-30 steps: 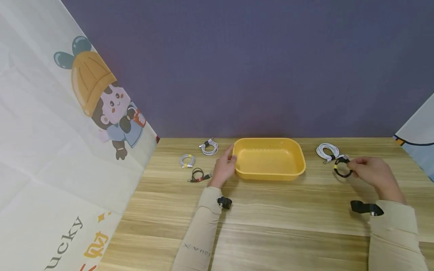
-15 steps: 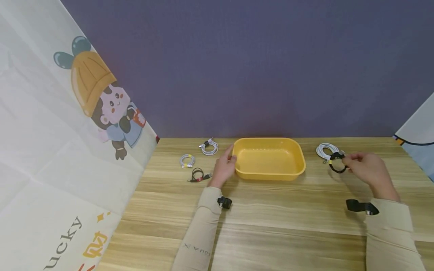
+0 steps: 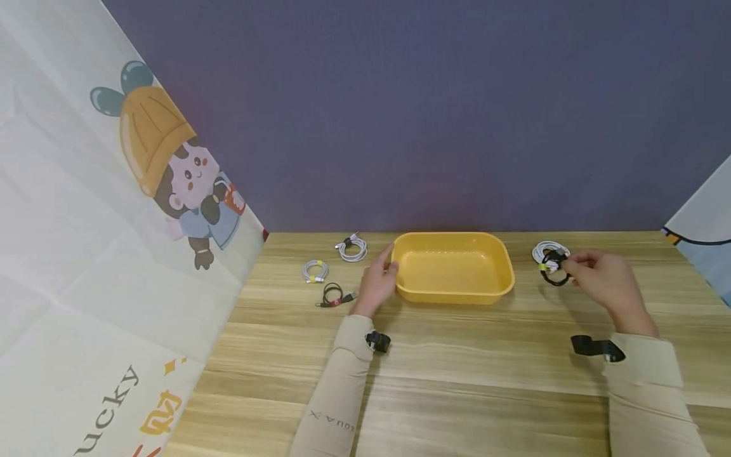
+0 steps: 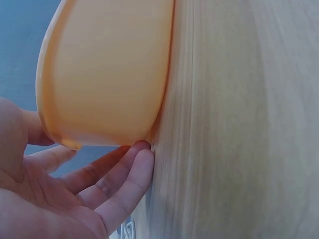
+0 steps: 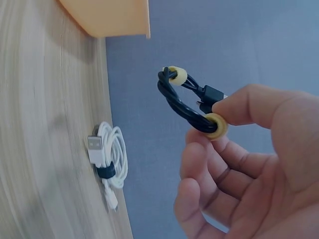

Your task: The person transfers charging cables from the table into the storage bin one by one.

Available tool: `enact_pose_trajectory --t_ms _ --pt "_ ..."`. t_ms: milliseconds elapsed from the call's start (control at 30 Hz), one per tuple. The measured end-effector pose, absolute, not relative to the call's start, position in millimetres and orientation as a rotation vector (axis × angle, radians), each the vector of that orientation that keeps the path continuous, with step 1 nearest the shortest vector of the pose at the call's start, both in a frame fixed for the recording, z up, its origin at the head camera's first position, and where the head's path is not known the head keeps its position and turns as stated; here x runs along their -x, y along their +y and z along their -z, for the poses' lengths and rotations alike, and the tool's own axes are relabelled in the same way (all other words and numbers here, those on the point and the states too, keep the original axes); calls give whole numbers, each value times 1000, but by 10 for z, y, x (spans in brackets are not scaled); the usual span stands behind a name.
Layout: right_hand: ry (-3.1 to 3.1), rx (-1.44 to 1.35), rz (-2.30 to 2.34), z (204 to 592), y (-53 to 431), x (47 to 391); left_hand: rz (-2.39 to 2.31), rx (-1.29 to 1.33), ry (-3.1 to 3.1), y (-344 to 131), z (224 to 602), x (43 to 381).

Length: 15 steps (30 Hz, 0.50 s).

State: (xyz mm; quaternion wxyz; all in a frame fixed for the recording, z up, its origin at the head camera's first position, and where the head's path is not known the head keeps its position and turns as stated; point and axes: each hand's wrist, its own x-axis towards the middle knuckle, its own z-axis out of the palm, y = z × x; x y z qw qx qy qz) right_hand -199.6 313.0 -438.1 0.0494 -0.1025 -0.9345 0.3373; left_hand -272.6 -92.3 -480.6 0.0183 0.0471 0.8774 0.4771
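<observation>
A yellow plastic tray point(image 3: 454, 298) stands near the table's back edge. My left hand point(image 3: 377, 285) holds its left end, thumb at the rim and fingertips against the outer wall; part of the thumb is hidden in the left wrist view. Between thumb and fingers, my right hand point(image 3: 608, 285) pinches a coiled black cable point(image 5: 184, 109) with yellow ties and a dark plug, raised above the table right of the tray. In the head view this coil overlaps a white coiled cable point(image 3: 547, 246) lying behind it. The right wrist view shows that white cable point(image 5: 117, 152) apart, with its black tie and USB plug.
Left of the tray lie a white coiled cable with a dark tie point(image 3: 353, 249), a pale coiled cable with yellow ties point(image 3: 315, 271) and a thin black cable point(image 3: 334, 298). A dark blue panel point(image 3: 457, 114) rises behind the wooden table point(image 3: 457, 381).
My right hand has moved left toward the tray, carrying the black cable across in front of the white coil. The left hand and the tray have stayed put.
</observation>
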Motion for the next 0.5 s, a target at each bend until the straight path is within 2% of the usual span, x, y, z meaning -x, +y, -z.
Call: enact_pose_trajectory --t_ms 500 --pt "-2776 197 -1060 4340 2825 2024 -1463 -151 2738 -930 4811 2729"
